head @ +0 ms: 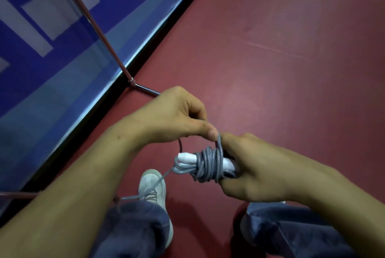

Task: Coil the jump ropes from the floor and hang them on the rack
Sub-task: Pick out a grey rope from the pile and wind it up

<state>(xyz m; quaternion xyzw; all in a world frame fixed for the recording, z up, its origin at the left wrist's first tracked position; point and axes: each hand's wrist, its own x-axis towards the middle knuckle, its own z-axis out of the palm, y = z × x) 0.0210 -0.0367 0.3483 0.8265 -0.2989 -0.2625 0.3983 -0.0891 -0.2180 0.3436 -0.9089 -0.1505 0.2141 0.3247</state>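
Red flooring [291, 49] spreads out beyond both hands. A blue banner [52, 38] with white lettering slants away on the outer side of the left hand [177, 116], fronted by a metal tube frame [100, 32] whose corner joint lies just past the knuckles of that hand.

The right hand [256, 166] is closed in a firm grip around one end of a bundled jump rope [208, 163], with its thumb on top and its fingers curled underneath. The bundle juts out of this fist toward the left hand, its long axis running roughly crosswise between the two hands. The white handles [186, 157] lie side by side with their free tips pointing to the person's left. Grey cord [205, 171] is wound in several turns around the middle of the handles, right against the right hand's fingers.

The left hand is above and just beside the bundle. Its thumb and forefinger pinch a short strand of cord that rises from the windings, and the other fingers are folded into the palm. The thumb tip nearly touches the right hand's thumb.

A loose strand [164, 176] leaves the bundle's free end below the left wrist. It trails down across a pale shoe [152, 182] toward the blue trousers [135, 226].
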